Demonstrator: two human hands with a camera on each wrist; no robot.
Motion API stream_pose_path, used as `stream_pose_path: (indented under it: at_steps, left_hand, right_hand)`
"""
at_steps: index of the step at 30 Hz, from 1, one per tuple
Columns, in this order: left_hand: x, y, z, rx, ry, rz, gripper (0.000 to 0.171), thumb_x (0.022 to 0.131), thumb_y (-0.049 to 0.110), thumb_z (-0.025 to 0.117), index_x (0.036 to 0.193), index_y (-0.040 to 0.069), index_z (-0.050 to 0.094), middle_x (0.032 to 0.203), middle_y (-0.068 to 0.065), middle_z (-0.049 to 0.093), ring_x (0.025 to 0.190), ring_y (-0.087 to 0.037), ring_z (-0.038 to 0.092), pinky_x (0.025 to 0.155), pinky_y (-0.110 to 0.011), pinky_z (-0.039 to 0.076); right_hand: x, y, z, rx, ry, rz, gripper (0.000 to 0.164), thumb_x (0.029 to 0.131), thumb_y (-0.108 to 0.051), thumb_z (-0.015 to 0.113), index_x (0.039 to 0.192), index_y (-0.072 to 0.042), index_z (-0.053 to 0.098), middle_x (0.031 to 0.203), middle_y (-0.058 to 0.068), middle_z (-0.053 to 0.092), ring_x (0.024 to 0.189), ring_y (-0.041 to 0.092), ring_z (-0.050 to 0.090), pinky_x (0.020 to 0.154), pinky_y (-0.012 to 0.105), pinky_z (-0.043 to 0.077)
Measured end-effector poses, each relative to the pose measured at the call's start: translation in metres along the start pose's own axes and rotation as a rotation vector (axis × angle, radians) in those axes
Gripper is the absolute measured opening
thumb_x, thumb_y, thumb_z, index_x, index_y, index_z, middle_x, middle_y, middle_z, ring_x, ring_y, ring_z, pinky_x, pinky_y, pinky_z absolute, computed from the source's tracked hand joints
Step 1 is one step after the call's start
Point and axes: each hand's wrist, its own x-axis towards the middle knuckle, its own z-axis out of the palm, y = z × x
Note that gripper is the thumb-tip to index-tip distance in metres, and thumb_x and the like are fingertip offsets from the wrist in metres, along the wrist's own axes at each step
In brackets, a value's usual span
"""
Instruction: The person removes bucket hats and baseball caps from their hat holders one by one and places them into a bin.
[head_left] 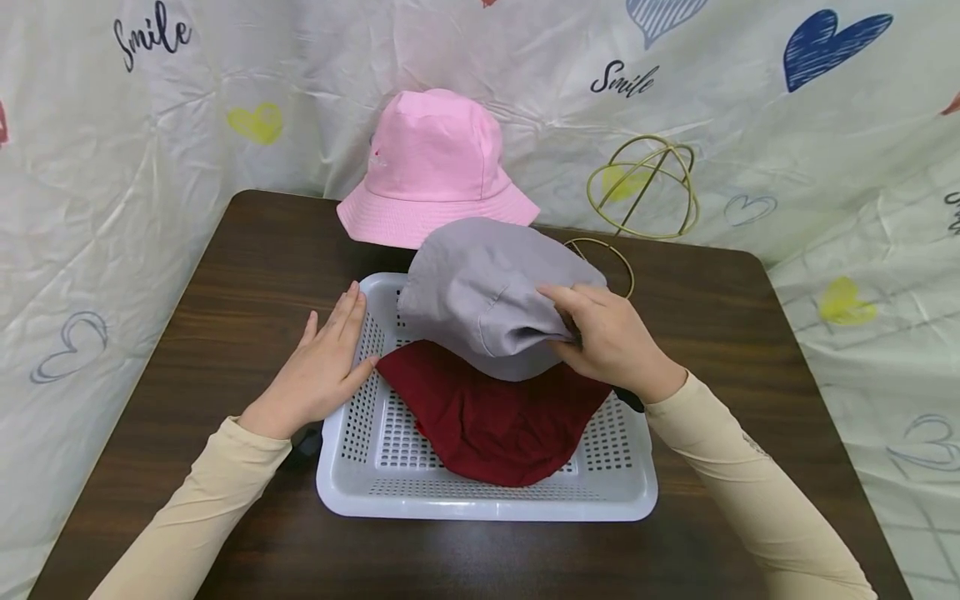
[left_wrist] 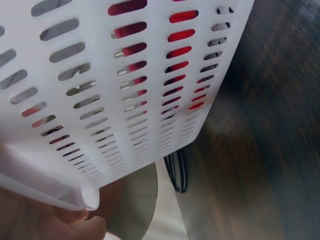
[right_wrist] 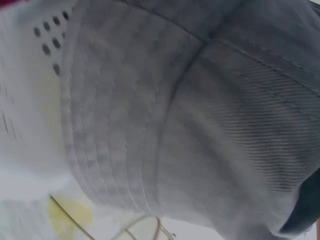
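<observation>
From where I stand, the left hand (head_left: 318,375) lies along the basket's (head_left: 480,510) left rim, fingers straight and loose, gripping nothing. The basket sits on the dark table (head_left: 240,283). Behind it, the pink hat (head_left: 435,167) stands upright, brim down. The red hat (head_left: 502,433) lies inside the basket, partly covered by the grey hat (head_left: 480,292), which the right hand (head_left: 611,342) pinches on its right side. Farther right, behind that hand, stands a gold wire stand (head_left: 643,190).

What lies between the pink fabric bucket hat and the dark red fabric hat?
In the head view, the grey fabric bucket hat, held by the right hand, lies between them, with part of the pale plastic basket.
</observation>
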Motion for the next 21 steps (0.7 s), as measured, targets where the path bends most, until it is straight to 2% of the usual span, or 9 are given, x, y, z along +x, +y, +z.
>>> stream_pose_path:
  at_steps: [2,5,9,13,17,21]
  left_hand:
    - [0.000,0.000,0.000,0.000,-0.004,-0.002,0.076,0.092,0.029,0.053,0.148,-0.007,0.014,0.157,-0.017,0.005,0.142,-0.036,0.011,0.104,-0.067,0.010]
    - [0.000,0.001,-0.001,0.004,-0.010,-0.006,0.077,0.092,0.029,0.053,0.148,-0.006,0.013,0.157,-0.017,0.004,0.142,-0.036,0.010,0.104,-0.067,0.011]
    - [0.001,0.000,0.000,0.009,-0.009,-0.007,0.077,0.092,0.029,0.053,0.148,-0.006,0.013,0.157,-0.017,0.004,0.142,-0.036,0.010,0.104,-0.067,0.011]
    - [0.002,0.000,0.000,0.012,-0.001,-0.002,0.078,0.092,0.028,0.054,0.148,-0.007,0.013,0.156,-0.018,0.005,0.142,-0.034,0.010,0.104,-0.067,0.011]
    - [0.002,0.000,0.001,0.009,-0.001,0.002,0.078,0.092,0.027,0.055,0.147,-0.007,0.013,0.156,-0.019,0.006,0.142,-0.035,0.010,0.104,-0.068,0.011]
    - [0.001,0.000,0.001,0.008,-0.005,0.001,0.078,0.091,0.026,0.055,0.147,-0.007,0.013,0.156,-0.019,0.006,0.142,-0.036,0.010,0.104,-0.067,0.010]
  right_hand:
    - [-0.002,0.000,0.002,0.017,-0.037,0.028,0.056,0.063,-0.002,0.071,0.117,-0.002,0.059,0.075,0.005,0.052,0.066,0.020,0.048,0.058,0.034,0.043]
    - [-0.003,-0.001,0.006,0.074,-0.079,0.056,0.050,0.064,-0.004,0.071,0.113,-0.008,0.065,0.090,0.007,0.058,0.079,0.025,0.054,0.067,0.038,0.045]
    - [0.000,-0.005,0.009,0.107,-0.134,0.106,0.059,0.063,-0.004,0.072,0.120,-0.005,0.057,0.112,0.011,0.061,0.094,0.030,0.059,0.078,0.044,0.047]
    - [0.004,-0.009,0.010,0.084,-0.264,0.153,0.072,0.067,-0.003,0.067,0.135,-0.004,0.043,0.119,0.012,0.063,0.101,0.028,0.061,0.082,0.045,0.047]
    - [0.007,-0.013,0.009,0.091,-0.403,0.165,0.068,0.076,0.000,0.062,0.140,-0.008,0.041,0.130,0.011,0.057,0.116,0.025,0.056,0.088,0.048,0.045]
    - [0.005,-0.017,0.009,0.099,-0.448,0.173,0.065,0.078,0.000,0.062,0.140,-0.010,0.045,0.130,0.010,0.057,0.117,0.024,0.055,0.087,0.050,0.043]
